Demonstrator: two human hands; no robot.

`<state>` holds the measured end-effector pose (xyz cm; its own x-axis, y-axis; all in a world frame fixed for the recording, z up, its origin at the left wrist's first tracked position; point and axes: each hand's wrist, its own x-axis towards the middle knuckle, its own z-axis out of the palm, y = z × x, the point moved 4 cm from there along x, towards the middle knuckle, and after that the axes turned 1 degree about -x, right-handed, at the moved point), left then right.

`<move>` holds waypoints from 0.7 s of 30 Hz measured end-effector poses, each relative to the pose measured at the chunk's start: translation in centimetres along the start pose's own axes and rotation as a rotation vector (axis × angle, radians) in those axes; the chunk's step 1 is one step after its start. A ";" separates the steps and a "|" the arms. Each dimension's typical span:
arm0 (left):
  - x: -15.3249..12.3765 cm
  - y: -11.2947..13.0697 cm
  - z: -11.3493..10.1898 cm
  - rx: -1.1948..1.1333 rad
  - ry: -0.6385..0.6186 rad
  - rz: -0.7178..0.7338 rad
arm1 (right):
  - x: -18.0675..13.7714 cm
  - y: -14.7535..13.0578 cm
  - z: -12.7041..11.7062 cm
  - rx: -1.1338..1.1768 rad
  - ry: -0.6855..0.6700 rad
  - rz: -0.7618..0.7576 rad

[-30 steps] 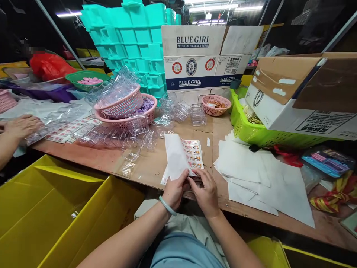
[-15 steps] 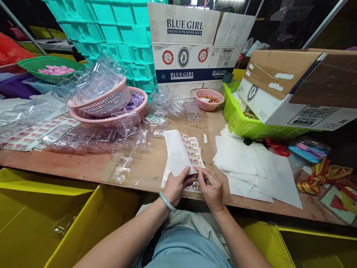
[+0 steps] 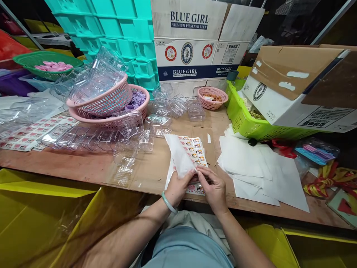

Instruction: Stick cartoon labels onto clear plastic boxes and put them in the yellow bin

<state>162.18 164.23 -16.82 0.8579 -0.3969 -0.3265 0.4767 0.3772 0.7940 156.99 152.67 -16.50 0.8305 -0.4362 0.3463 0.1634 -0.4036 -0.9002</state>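
A sheet of cat stickers (image 3: 198, 152) lies near the table's front edge over other printed sheets, its white backing paper (image 3: 180, 158) curled over toward the left. My left hand (image 3: 177, 189) is closed on the lower edge of this sheet, thumb on top, a pale green bangle at the wrist. Beside it, my right hand (image 3: 214, 189) pinches the same lower edge with thumb and forefinger. The fingertips of both hands nearly meet there. Whatever lies between the right fingertips is too small to make out beyond the sheet's edge.
Clear plastic boxes (image 3: 83, 137) and stacked pink baskets (image 3: 103, 102) stand left. A small pink basket (image 3: 212, 97) sits behind. White paper sheets (image 3: 242, 160) lie right, before a green basket (image 3: 248, 124) and carton (image 3: 301, 82). Yellow bins (image 3: 41, 219) flank me below.
The white backing paper has narrowed into a pointed fold, and more of the printed cats show. Both hands stay at the lower edge. The view has shifted slightly.
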 end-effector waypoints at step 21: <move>-0.2 3.8 2.8 -0.264 -0.280 -0.124 | 1.9 -4.5 -1.3 -0.477 -0.087 -0.583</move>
<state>163.28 163.41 -12.35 0.7225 -0.6519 -0.2302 0.6376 0.4995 0.5865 157.12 152.59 -11.44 0.7223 0.0110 0.6915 0.3572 -0.8622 -0.3593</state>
